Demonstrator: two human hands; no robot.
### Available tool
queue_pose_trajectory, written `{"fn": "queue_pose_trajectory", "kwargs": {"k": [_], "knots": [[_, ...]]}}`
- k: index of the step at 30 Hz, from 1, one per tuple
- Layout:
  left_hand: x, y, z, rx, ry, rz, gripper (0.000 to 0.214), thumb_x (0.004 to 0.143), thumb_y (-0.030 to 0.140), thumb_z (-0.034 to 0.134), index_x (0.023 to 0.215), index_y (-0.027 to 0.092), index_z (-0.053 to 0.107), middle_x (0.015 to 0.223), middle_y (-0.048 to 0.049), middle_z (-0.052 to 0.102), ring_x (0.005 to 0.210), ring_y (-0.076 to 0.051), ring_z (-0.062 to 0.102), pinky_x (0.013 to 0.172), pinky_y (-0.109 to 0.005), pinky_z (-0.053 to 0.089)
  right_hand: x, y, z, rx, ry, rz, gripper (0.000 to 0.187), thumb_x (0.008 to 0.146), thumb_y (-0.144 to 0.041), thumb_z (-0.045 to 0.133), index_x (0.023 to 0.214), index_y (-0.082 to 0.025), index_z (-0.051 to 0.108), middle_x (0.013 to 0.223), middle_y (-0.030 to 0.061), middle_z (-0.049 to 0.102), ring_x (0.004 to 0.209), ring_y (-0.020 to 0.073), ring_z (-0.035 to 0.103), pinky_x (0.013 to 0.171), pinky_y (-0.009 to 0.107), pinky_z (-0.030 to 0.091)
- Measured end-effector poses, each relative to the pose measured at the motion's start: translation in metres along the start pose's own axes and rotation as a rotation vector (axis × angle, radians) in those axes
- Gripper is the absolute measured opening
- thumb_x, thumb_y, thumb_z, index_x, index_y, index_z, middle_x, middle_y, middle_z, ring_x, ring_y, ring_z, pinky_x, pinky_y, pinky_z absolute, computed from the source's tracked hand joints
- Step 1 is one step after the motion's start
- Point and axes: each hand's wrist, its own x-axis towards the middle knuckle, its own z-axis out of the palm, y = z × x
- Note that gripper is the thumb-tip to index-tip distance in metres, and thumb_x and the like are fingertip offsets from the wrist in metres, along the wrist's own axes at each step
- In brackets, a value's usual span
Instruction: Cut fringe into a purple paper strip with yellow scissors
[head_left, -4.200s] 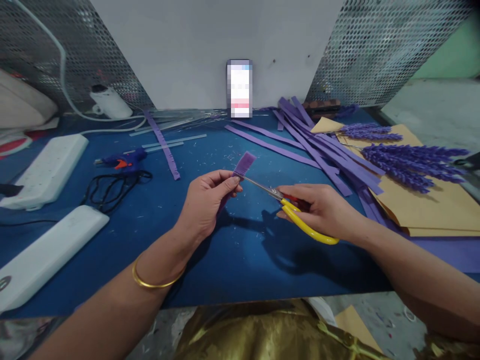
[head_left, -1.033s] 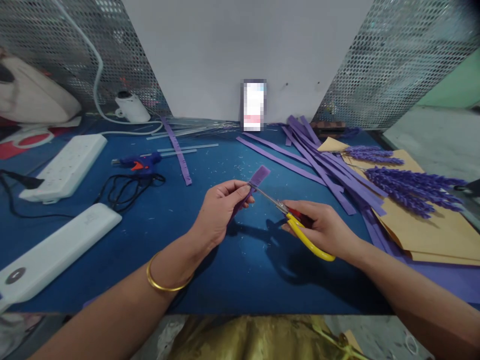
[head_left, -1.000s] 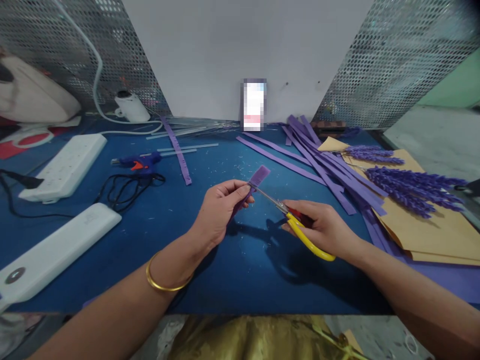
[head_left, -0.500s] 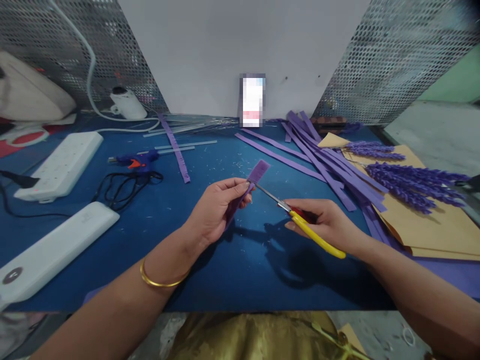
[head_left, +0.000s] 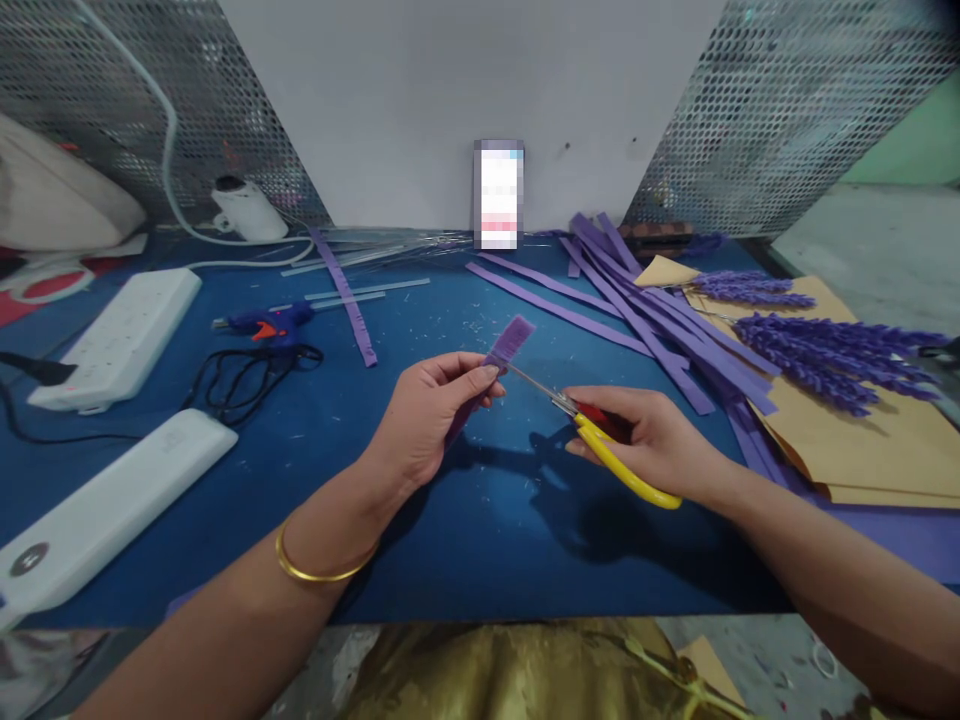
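My left hand [head_left: 427,415] pinches a short purple foam strip [head_left: 508,340] above the blue table [head_left: 450,540]; the strip's free end is cut into a fine fringe. My right hand [head_left: 652,440] grips yellow-handled scissors [head_left: 600,445], and their blades reach left to the strip right beside my left fingertips. Whether the blades are open or closed on the strip is too small to tell. A gold bangle sits on my left wrist.
Long purple strips [head_left: 637,320] fan out at the back right beside finished purple lavender sprigs [head_left: 832,350] on brown paper [head_left: 877,440]. A blue glue gun [head_left: 262,322] with black cord, two white power strips [head_left: 112,340], glue sticks and a propped phone [head_left: 498,195] lie left and behind.
The view has shifted slightly. My hands stay together, the scissors working at the strip's fringed end, with little other movement.
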Motion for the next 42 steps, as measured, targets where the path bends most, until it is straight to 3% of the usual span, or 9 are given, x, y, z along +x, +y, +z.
{"fn": "queue_pose_trajectory", "kwargs": {"k": [4, 9, 19, 27, 42], "knots": [[-0.001, 0.001, 0.001, 0.005, 0.047, 0.036, 0.015, 0.069, 0.025, 0.085, 0.077, 0.015, 0.077, 0.066, -0.0007, 0.071, 0.062, -0.008, 0.06, 0.062, -0.017, 0.046, 0.001, -0.001, -0.002, -0.103, 0.016, -0.037, 0.043, 0.086, -0.045, 0.071, 0.12, -0.019, 0.069, 0.094, 0.0065, 0.071, 0.072, 0.017, 0.059, 0.066, 0.027, 0.048], [-0.002, 0.0, 0.001, 0.022, 0.067, 0.085, 0.013, 0.069, 0.025, 0.085, 0.076, 0.016, 0.077, 0.065, -0.0008, 0.071, 0.062, -0.009, 0.059, 0.062, -0.019, 0.046, 0.001, -0.003, -0.004, -0.21, 0.017, -0.062, 0.046, 0.086, -0.044, 0.071, 0.123, -0.017, 0.068, 0.081, 0.0045, 0.066, 0.065, 0.0156, 0.055, 0.06, 0.026, 0.044], [-0.002, -0.003, 0.002, 0.122, 0.083, 0.144, 0.013, 0.071, 0.027, 0.083, 0.079, 0.018, 0.078, 0.067, -0.0004, 0.071, 0.065, -0.01, 0.06, 0.066, -0.022, 0.047, 0.0, -0.005, -0.003, -0.183, 0.012, -0.063, 0.042, 0.087, -0.043, 0.07, 0.121, -0.018, 0.068, 0.092, 0.0073, 0.07, 0.069, 0.0165, 0.059, 0.062, 0.026, 0.045], [-0.003, -0.002, 0.003, 0.115, 0.087, 0.114, 0.012, 0.07, 0.026, 0.083, 0.077, 0.017, 0.077, 0.067, -0.001, 0.071, 0.064, -0.011, 0.06, 0.067, -0.024, 0.048, 0.001, -0.011, -0.006, -0.193, -0.022, -0.09, 0.032, 0.09, -0.042, 0.066, 0.109, -0.017, 0.071, 0.075, 0.0029, 0.061, 0.062, 0.0139, 0.05, 0.058, 0.024, 0.04], [-0.004, 0.0, 0.003, 0.065, 0.068, 0.072, 0.015, 0.068, 0.027, 0.085, 0.076, 0.016, 0.077, 0.066, -0.0017, 0.071, 0.063, -0.011, 0.061, 0.065, -0.023, 0.048, -0.002, -0.01, -0.007, -0.246, -0.004, -0.102, 0.035, 0.091, -0.043, 0.065, 0.113, -0.017, 0.071, 0.082, 0.0057, 0.069, 0.063, 0.0145, 0.054, 0.059, 0.024, 0.042]]}}
